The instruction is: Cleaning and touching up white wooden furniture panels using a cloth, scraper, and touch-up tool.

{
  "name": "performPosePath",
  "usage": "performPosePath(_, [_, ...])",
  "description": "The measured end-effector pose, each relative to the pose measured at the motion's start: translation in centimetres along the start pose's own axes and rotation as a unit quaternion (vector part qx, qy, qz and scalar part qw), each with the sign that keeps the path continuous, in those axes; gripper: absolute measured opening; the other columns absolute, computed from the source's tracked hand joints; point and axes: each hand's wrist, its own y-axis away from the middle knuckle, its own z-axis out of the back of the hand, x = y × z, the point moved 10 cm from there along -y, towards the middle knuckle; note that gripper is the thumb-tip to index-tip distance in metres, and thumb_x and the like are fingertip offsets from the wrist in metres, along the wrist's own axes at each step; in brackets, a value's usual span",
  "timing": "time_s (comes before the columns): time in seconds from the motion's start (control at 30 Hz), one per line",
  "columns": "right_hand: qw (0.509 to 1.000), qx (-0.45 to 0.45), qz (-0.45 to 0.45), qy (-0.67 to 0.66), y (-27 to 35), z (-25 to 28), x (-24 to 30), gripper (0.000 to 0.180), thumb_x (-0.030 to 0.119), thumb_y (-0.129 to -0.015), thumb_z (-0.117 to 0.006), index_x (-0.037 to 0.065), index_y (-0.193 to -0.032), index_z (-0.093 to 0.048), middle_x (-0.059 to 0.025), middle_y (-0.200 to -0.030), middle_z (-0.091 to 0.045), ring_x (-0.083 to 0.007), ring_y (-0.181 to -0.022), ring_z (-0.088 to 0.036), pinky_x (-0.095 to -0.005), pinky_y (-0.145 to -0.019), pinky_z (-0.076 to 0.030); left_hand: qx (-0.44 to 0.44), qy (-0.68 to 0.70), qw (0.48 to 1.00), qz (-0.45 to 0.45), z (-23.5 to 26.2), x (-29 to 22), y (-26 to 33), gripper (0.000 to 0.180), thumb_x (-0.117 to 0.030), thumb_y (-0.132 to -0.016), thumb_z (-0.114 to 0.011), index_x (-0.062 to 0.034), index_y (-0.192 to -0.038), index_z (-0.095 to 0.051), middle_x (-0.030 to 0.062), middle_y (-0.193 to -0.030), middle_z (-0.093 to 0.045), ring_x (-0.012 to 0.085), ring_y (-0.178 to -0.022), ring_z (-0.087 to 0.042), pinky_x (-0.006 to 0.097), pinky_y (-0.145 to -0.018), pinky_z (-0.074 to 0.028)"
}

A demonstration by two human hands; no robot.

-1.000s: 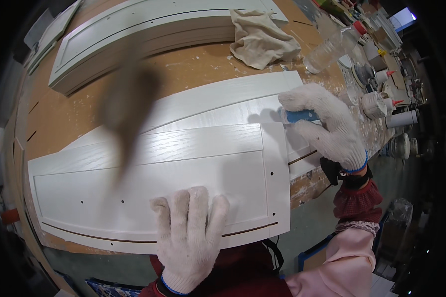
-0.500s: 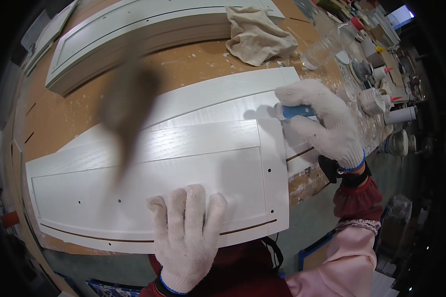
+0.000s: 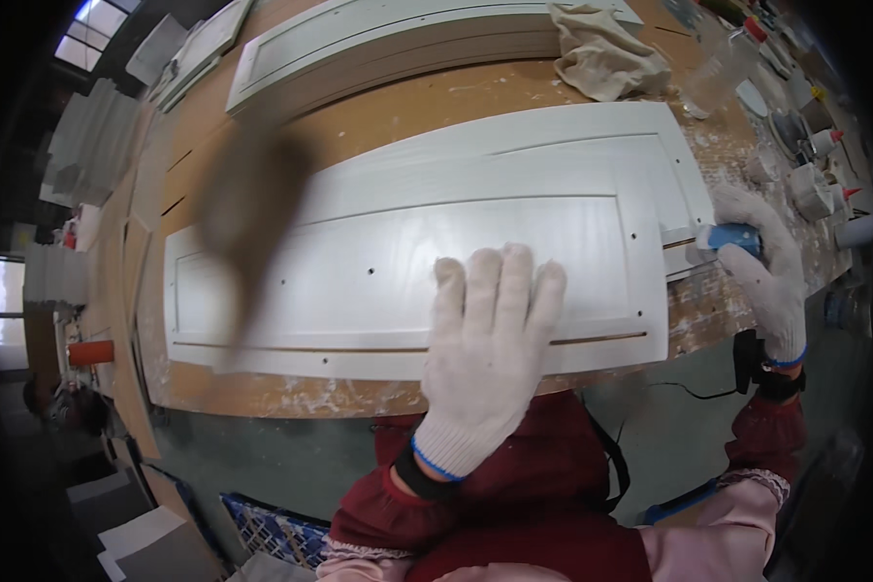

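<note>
Panel [image 3: 398, 242] first, since that's what the work is on: it's white, lying flat across the middle of the frame, partly over a rear panel [image 3: 572, 131] that sticks out above it and to its right. Left hand [image 3: 485, 349] is gloved and flat on it, fingers a bit spread, not gripping anything, just resting there bottom centre.

Biggest change in the last second is the right hand [image 3: 771, 262]. It was up by the panel's top right corner, over the rear panel. Now it's out past the panel's right edge, near the rear panel's lower right corner. It's curled snugly around a blue block [image 3: 737, 238], fingers above and thumb below, same sort of hold as before. Can't tell if the block is actually touching anything.

The whole view also swung, so everything sits higher and further right, and a window [image 3: 92, 34] now shows at upper left. Left hand is on about the same patch of panel though, so I'd read it as steadying, with the action having shifted down to the right-hand end.

Cloth [image 3: 606, 58] and bottle [image 3: 723, 78] are at upper right, a stack [image 3: 398, 63] of white boards at top centre. Dark blur [image 3: 257, 194] left of centre hides a bit of panel, no clue what it is.
</note>
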Motion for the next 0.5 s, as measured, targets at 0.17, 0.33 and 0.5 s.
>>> performPosePath(0.17, [0.984,-0.085,-0.052,-0.146,5.1,1.6,-3.3,0.040,0.006,-0.082,-0.057,0.000,-0.122,-0.057,-0.0098,-0.115,-0.060,-0.0155,-0.100,-0.059,-0.0265,-0.084,-0.048,-0.058,-0.005,0.998,-0.001,0.0,-1.0,-1.0,0.044,-0.009,-0.077,-0.062,-0.0031,-0.120,-0.055,0.0165,-0.120,-0.054,0.0346,-0.113,-0.052,0.051,-0.097,-0.045])
performPosePath(0.33, [0.918,-0.185,-0.018,-0.351,10.7,-0.5,-4.0,0.040,0.011,-0.092,-0.053,-0.001,-0.131,-0.051,-0.0084,-0.111,-0.059,-0.0103,-0.087,-0.055,-0.0236,-0.069,-0.045,-0.040,-0.018,0.999,-0.012,-0.7,-2.8,-1.3,0.060,-0.019,-0.072,-0.071,-0.0012,-0.126,-0.051,0.0169,-0.124,-0.051,0.0358,-0.118,-0.049,0.051,-0.101,-0.042])
performPosePath(0.5, [0.864,-0.260,-0.027,-0.430,15.9,-5.5,-1.6,0.054,0.033,-0.099,-0.055,-0.001,-0.138,-0.043,-0.0075,-0.106,-0.060,-0.0095,-0.078,-0.054,-0.0225,-0.063,-0.046,-0.041,0.146,0.988,-0.044,3.7,-6.3,1.5,0.073,-0.025,-0.065,-0.080,-0.0007,-0.127,-0.051,0.0184,-0.126,-0.052,0.0359,-0.120,-0.049,0.047,-0.101,-0.043])
